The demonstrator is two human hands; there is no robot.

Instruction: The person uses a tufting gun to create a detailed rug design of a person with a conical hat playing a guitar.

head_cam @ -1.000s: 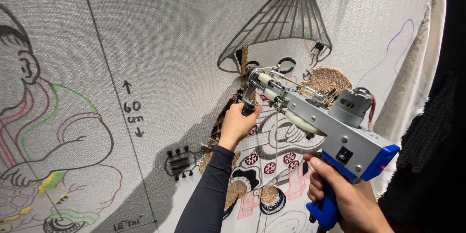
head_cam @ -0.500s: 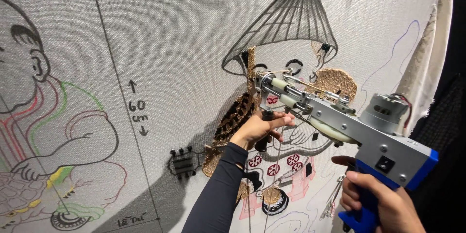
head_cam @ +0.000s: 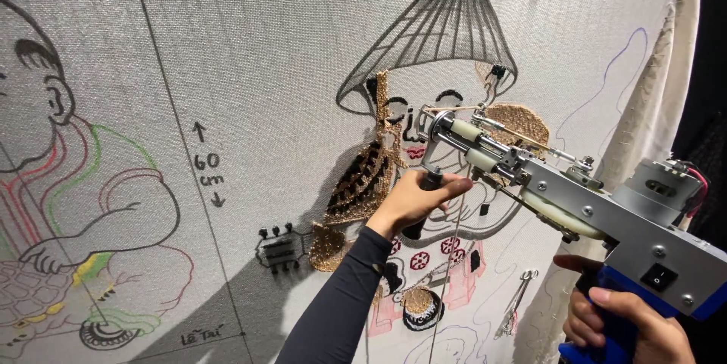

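Clearly the largest thing is the cloth (head_cam: 265,53), a pale, coarse woven sheet hung upright and filling nearly the whole view, with its loose frayed edge running down the right side. Dark outlines are drawn across it: a seated figure (head_cam: 68,182) at the left edge, coloured with red, green and yellow lines, and a figure under a ribbed cone hat (head_cam: 439,31) right of the middle. Parts of that second figure are filled with nubbly brown and gold yarn loops (head_cam: 360,190), which stand raised against the flat weave.

Next in size is the tufting gun (head_cam: 575,205), a boxy grey metal body with a blue plastic grip, a black rocker switch and a round motor with red wires at the back. Its thin metal nose rests against the cloth, just below the hat.

Lower right, the right hand (head_cam: 628,318) has its fingers wrapped around the blue grip. The left hand (head_cam: 416,201), in a dark stretchy sleeve, has its fingers closed around the gun's black front handle, close to the cloth.
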